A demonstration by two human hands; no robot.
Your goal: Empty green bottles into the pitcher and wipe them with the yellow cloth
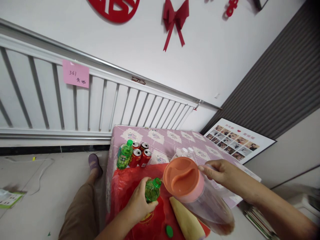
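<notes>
Left grip [140,201] clasps one green bottle [152,191], right grip [221,171] one pitcher [200,200]; four cans [145,159] stand.

Held bottle [152,191]: glossy plastic. Pitcher lid [180,176]: smooth matt plastic. Cans [145,158]: shiny metal. Red sheet [125,187]: glossy.

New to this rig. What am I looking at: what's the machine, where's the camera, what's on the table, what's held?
There is no machine: these are a person's bare hands, seen from a camera worn on their head, looking forward and down. The left hand grips an uncapped green bottle. The right hand holds a tilted pitcher with an orange lid, its spout end close to the bottle's mouth. On the table's patterned cloth stand a capped green tea bottle and four red drink cans. A green cap lies on red plastic nearer the person.
</notes>
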